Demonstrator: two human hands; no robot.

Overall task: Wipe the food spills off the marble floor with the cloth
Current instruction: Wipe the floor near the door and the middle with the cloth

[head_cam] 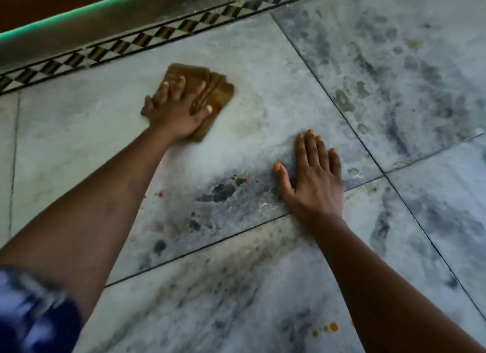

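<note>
The left hand is pressing flat, fingers spread, on the folded cloth near the border; the right hand is bracing, open, on the floor. Orange spots are lying nearer: best sweeping back firmly.

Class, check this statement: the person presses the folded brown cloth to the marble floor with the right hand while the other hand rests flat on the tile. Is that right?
Not quite. The head view shows the left hand pressing the folded brown cloth to the marble floor; it is the right hand that rests flat on the tile. The rest stands.
</note>
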